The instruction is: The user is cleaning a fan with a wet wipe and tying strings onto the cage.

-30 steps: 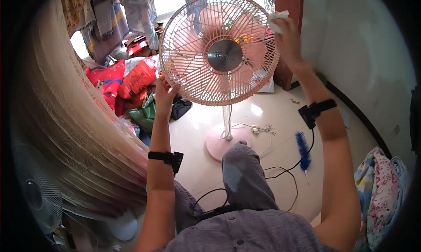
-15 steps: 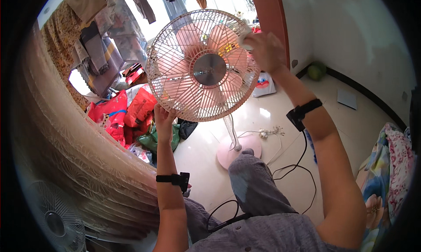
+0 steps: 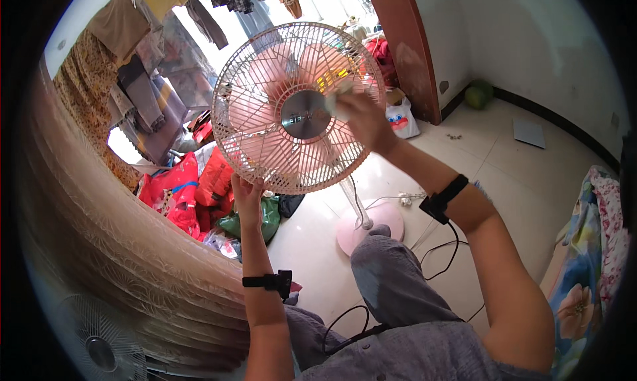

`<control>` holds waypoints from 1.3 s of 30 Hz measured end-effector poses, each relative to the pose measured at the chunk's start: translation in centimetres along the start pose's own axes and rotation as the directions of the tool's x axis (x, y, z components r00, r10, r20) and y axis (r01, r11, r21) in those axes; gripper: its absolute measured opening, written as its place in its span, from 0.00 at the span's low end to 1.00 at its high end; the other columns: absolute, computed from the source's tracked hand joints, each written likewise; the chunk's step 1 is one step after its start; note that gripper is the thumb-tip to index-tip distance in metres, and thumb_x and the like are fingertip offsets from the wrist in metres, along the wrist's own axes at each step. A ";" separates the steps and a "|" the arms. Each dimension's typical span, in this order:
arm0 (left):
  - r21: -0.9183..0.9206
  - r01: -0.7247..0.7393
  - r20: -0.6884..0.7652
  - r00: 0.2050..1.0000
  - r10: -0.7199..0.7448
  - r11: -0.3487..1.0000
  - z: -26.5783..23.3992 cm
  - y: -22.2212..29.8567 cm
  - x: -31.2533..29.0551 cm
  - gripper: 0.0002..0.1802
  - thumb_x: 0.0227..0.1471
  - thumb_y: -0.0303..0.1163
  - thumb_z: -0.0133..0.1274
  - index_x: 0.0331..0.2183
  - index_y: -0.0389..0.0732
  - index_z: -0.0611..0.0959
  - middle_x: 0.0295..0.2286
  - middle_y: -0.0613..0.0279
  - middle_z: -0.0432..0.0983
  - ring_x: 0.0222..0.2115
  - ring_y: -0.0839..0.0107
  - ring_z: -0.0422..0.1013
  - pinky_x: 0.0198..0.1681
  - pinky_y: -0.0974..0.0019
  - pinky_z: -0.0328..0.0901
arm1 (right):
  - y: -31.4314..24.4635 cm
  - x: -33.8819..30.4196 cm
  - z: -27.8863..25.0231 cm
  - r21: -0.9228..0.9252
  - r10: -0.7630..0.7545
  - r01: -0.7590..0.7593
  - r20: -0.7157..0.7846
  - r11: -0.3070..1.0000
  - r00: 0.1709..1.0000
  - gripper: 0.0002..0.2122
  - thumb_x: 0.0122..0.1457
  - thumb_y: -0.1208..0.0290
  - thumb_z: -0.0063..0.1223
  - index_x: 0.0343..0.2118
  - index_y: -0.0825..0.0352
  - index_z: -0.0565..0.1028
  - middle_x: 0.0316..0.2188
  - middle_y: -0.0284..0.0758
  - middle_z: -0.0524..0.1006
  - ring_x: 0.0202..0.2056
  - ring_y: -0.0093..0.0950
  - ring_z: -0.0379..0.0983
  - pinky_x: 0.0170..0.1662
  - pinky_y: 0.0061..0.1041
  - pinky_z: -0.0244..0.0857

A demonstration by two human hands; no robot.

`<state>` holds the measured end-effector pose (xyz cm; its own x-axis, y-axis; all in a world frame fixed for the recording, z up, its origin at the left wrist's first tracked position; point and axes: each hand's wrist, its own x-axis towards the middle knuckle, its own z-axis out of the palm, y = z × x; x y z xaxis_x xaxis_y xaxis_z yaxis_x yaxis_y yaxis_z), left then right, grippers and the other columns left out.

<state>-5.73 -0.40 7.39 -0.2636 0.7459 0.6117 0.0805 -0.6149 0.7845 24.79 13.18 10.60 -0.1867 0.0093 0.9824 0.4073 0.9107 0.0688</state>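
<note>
A pink standing fan (image 3: 292, 109) with a white wire grille and a round silver hub faces me on its pink round base (image 3: 368, 225). My left hand (image 3: 247, 194) grips the lower left rim of the grille. My right hand (image 3: 361, 119) presses a small pale cloth (image 3: 337, 97) against the front of the grille, just right of the hub. Both wrists carry black bands. My knee in grey trousers (image 3: 388, 275) is bent beside the fan's base.
Red and green bags and clothes (image 3: 199, 189) are piled behind the fan. A beige lace curtain (image 3: 113, 248) hangs at the left, with another fan (image 3: 99, 344) beneath it. A black cable (image 3: 444, 248) and a white power strip lie on the tiled floor. Floral bedding (image 3: 590, 261) is at the right.
My right hand has moved from the grille's upper right rim down to its middle, next to the hub, with the cloth. My left hand keeps its hold on the lower rim.
</note>
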 end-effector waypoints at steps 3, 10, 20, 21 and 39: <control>0.002 0.012 -0.001 1.000 -0.012 1.000 -0.1 0.2 -0.2 0.27 0.51 0.29 0.58 0.50 0.42 0.63 0.45 0.61 0.68 0.44 0.71 0.67 0.46 0.64 0.66 | -1.4 0.1 0.5 0.032 -0.169 0.168 0.032 0.985 0.985 0.17 0.49 0.78 0.50 0.45 0.64 0.74 0.43 0.35 0.72 0.43 0.36 0.70 0.45 0.32 0.67; 0.002 -0.023 0.016 1.000 0.023 1.000 0.2 0.3 0.0 0.27 0.52 0.27 0.57 0.50 0.41 0.63 0.45 0.60 0.69 0.45 0.69 0.68 0.47 0.63 0.66 | 4.5 -2.1 -3.3 -0.211 0.046 -0.040 0.023 0.977 0.999 0.13 0.41 0.82 0.53 0.34 0.67 0.75 0.39 0.34 0.75 0.42 0.36 0.70 0.45 0.31 0.66; -0.010 -0.025 0.014 1.000 0.025 1.000 0.1 0.1 0.0 0.28 0.51 0.28 0.58 0.51 0.41 0.63 0.46 0.59 0.68 0.45 0.69 0.67 0.47 0.63 0.66 | 1.9 -3.0 -2.0 -0.178 0.196 -0.221 -0.152 0.959 0.969 0.15 0.40 0.85 0.52 0.35 0.69 0.75 0.39 0.37 0.75 0.41 0.39 0.70 0.45 0.33 0.65; -0.005 -0.018 0.019 1.000 0.019 1.000 0.1 0.2 -0.1 0.29 0.51 0.28 0.58 0.51 0.40 0.62 0.46 0.59 0.67 0.46 0.69 0.67 0.47 0.63 0.66 | 1.2 -2.5 -1.9 -0.134 0.164 -0.180 -0.117 0.975 0.979 0.17 0.40 0.85 0.52 0.37 0.68 0.75 0.39 0.38 0.75 0.42 0.40 0.69 0.46 0.35 0.64; -0.013 -0.046 0.032 0.998 0.046 0.999 -0.4 0.1 0.2 0.27 0.51 0.29 0.58 0.49 0.39 0.64 0.45 0.59 0.69 0.46 0.69 0.67 0.48 0.64 0.65 | 3.9 -3.6 -3.1 -0.253 0.313 -0.329 -0.102 0.910 0.944 0.13 0.42 0.80 0.57 0.34 0.66 0.76 0.36 0.36 0.77 0.41 0.38 0.72 0.45 0.34 0.67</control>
<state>-6.14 -0.42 7.56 -0.2284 0.7247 0.6501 0.0796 -0.6516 0.7543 29.84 15.47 7.84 0.0430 0.2519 0.9668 0.6585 0.7206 -0.2170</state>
